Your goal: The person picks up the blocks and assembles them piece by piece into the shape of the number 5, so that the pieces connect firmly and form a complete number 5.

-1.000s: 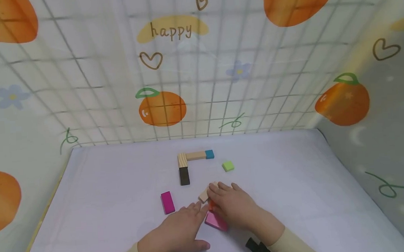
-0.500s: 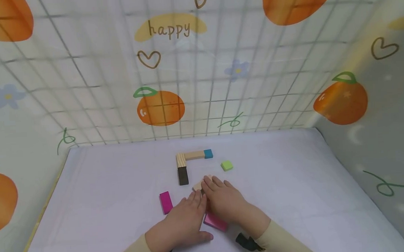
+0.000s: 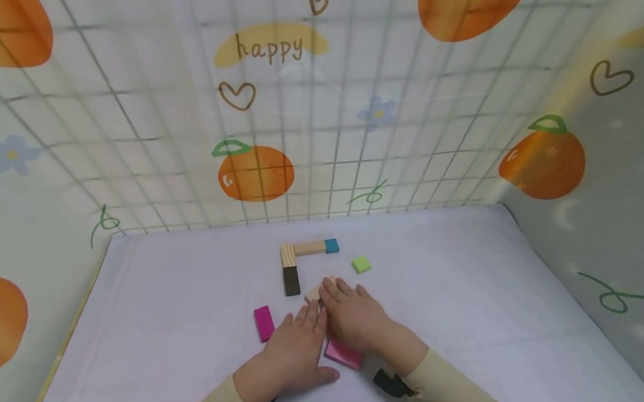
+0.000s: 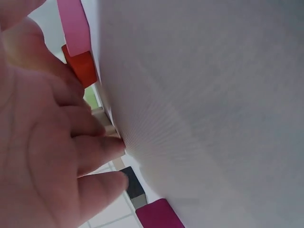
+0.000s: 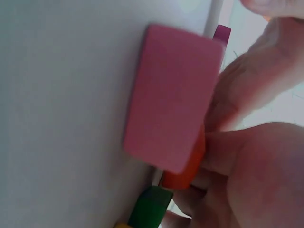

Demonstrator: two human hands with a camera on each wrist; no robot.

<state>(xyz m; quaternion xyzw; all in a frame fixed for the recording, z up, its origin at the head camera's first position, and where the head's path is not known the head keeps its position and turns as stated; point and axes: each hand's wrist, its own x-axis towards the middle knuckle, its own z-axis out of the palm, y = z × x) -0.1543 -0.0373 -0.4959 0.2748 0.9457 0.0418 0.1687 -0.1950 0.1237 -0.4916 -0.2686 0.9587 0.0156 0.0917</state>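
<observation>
My left hand (image 3: pixel 297 351) lies palm down with extended fingers, their tips by a plain wooden block (image 3: pixel 314 293). My right hand (image 3: pixel 358 317) covers part of that block from the right, fingers extended forward. Beneath and beside the right hand, an orange block (image 5: pixel 183 173) stands against the palm side; the head view hides it. A pink block (image 3: pixel 343 353) lies between the wrists. Past the orange one, a green block (image 5: pixel 151 206) shows in the right wrist view. A magenta block (image 3: pixel 264 323) lies just left of my left fingers.
Beyond the hands, a dark block (image 3: pixel 291 281), a striped wooden block (image 3: pixel 288 255), a long plain block (image 3: pixel 310 248) and a blue block (image 3: pixel 331 245) form a corner. A light green block (image 3: pixel 361 264) lies right of them. A patterned curtain (image 3: pixel 422 129) hangs behind the white table (image 3: pixel 168 294).
Both hands have slid forward, the right also leftward, and the plain wooden block has shifted away and left with them. The pink block stays put. Orange showed between the hands earlier and is now covered.
</observation>
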